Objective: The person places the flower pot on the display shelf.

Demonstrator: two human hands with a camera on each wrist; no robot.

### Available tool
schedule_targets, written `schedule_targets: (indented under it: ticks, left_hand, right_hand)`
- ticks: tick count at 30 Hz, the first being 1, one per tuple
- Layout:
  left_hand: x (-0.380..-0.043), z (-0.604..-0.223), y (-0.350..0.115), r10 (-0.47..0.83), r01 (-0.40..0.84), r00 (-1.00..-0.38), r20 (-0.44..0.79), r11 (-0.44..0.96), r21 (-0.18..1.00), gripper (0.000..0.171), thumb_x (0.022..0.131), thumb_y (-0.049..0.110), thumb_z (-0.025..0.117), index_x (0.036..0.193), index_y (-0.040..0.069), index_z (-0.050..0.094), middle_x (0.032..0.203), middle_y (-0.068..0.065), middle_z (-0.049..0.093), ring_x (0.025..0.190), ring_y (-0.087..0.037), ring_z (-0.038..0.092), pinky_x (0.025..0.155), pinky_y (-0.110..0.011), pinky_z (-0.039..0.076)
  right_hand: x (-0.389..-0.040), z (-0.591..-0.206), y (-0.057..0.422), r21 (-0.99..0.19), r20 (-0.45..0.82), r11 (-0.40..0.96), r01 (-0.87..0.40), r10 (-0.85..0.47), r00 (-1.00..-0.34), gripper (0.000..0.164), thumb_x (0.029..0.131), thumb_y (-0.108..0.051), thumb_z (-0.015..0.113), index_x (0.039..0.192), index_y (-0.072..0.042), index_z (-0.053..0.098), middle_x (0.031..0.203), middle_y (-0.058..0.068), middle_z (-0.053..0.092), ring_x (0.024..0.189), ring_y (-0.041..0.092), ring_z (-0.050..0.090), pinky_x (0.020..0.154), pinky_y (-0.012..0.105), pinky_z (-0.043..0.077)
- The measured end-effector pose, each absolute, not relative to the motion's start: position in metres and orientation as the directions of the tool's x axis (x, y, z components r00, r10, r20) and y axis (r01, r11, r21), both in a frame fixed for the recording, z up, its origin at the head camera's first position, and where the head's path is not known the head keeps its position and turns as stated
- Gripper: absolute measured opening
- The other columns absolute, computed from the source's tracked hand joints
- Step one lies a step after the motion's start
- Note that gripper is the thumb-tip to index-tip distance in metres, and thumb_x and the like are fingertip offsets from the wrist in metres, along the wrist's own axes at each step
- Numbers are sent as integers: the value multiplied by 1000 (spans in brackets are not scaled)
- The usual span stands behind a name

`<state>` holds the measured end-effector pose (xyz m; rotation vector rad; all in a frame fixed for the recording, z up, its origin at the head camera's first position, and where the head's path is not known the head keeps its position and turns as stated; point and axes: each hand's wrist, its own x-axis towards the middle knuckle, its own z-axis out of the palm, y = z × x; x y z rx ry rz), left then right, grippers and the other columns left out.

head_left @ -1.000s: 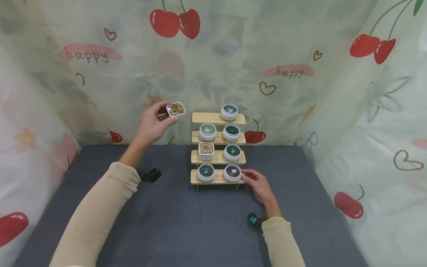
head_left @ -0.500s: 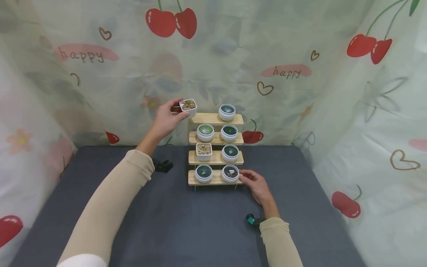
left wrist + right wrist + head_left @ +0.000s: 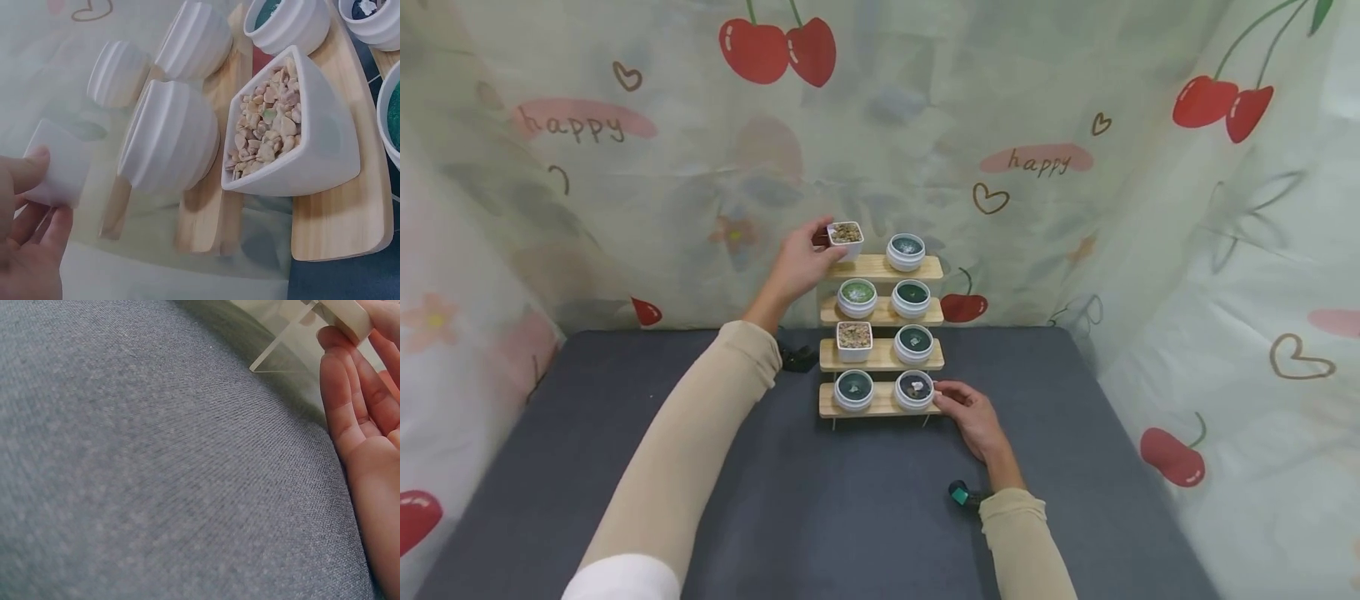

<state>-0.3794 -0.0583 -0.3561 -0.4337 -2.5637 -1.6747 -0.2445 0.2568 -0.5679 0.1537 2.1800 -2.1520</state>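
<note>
My left hand [image 3: 800,265] pinches a small white square pot [image 3: 848,248] filled with brownish gravel, between thumb and fingers, over the left end of the top board [image 3: 874,267] of a four-step wooden display stand. In the left wrist view that white pot [image 3: 59,164] shows from its side, left of the boards. At the bottom step, my right hand [image 3: 979,423] grips the right end of the lowest board [image 3: 350,317] between thumb and fingers. A second square pot [image 3: 853,342] with pebbles stands on the left of the third board from the top.
Round white pots with dark green tops share the steps, among them one on the top right [image 3: 906,252] and one on the bottom left [image 3: 853,390]. A lighter green pot [image 3: 857,298] stands on the second board. A printed curtain [image 3: 880,125] hangs behind the dark cloth-covered table [image 3: 820,508].
My left hand has carried the square gravel pot rightward, from beside the stand to over the top board's left end. The right hand keeps its grip on the lowest board.
</note>
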Motion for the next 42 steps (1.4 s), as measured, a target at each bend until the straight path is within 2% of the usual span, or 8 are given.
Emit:
schedule_targets:
  ticks: [8, 20, 37, 42]
  left_hand:
    - [-383, -356, -48, 242, 230, -960, 143, 387, 893, 64, 101, 14, 64, 157, 2, 36, 144, -21, 56, 133, -33, 56, 110, -42, 50]
    - [-381, -361, -48, 236, 228, -960, 150, 349, 909, 59, 102, 11, 61, 155, 0, 38, 148, -22, 53, 137, -34, 53, 112, -42, 49]
    - [-373, -364, -53, 212, 203, -968, 136, 339, 919, 65, 101, 18, 65, 158, 9, 35, 159, -14, 42, 142, -32, 49, 113, -43, 49]
    - [-372, -365, -57, 201, 211, -968, 150, 330, 920, 64, 100, 20, 66, 156, 10, 37, 158, -13, 43, 144, -33, 46, 114, -46, 47]
  right_hand:
    - [-247, -565, 257, -991, -131, 14, 131, 20, -991, 33, 91, -13, 77, 121, -3, 69, 103, -10, 72, 99, 9, 64, 84, 21, 54]
    - [-247, -564, 256, -992, -125, 0, 125, 2, -992, 30, 91, -13, 77, 119, -5, 70, 102, -10, 73, 97, 8, 65, 83, 21, 55]
    - [-244, -564, 252, -991, -134, 16, 134, 25, -991, 32, 90, -12, 77, 120, -4, 70, 102, -9, 72, 97, 9, 64, 83, 21, 55]
    - [-243, -567, 255, -990, -142, 20, 142, 34, -989, 32, 90, -13, 78, 120, -5, 70, 102, -9, 72, 98, 9, 64, 83, 21, 55]
